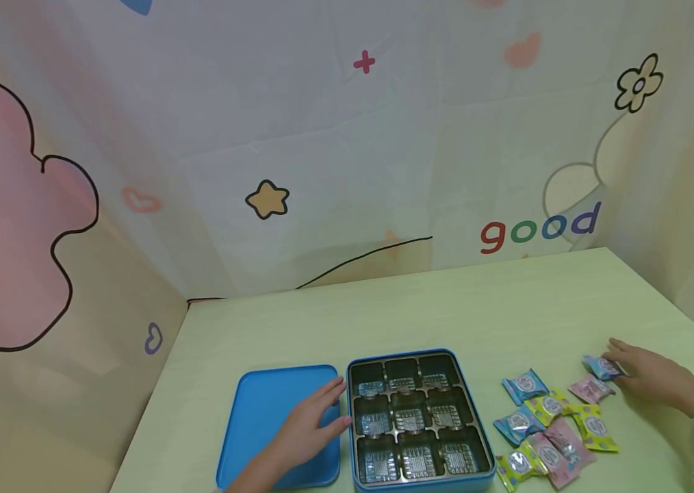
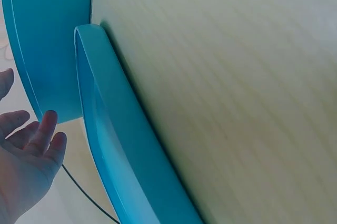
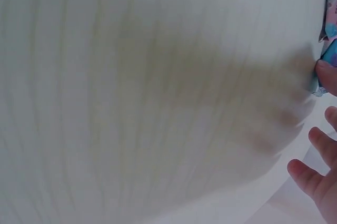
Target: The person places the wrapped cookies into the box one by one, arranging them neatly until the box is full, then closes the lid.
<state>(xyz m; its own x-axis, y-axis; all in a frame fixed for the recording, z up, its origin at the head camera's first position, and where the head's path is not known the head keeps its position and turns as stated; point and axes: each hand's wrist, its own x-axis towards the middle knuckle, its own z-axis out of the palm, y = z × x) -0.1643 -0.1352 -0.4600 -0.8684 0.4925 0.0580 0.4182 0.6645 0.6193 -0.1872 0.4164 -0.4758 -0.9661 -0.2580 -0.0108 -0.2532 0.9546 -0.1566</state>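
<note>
A blue tin (image 1: pixel 423 487) with an insert of several square compartments stands at the front middle. My left hand (image 1: pixel 306 431) hovers over the blue lid (image 1: pixel 248 424), fingertips right at the tin's left edge, fingers loosely straight and nothing in them. In the left wrist view its fingers (image 2: pixel 45 134) hang apart beside the lid (image 2: pixel 131 145) and tin (image 2: pixel 50 50). At the right, my right hand (image 1: pixel 655 376) pinches a small blue wrapped candy (image 1: pixel 599 367) at the far end of the candy pile; its other fingers (image 3: pixel 305 174) are spread.
Right of the tin lie several wrapped candies: blue ones (image 1: pixel 525 387), pink ones (image 1: pixel 569 445) and yellow ones (image 1: pixel 596 428), some overlapping. A pink candy (image 1: pixel 591 389) lies just by my right hand. A printed curtain (image 1: pixel 322 137) hangs behind the pale table (image 1: pixel 384 308).
</note>
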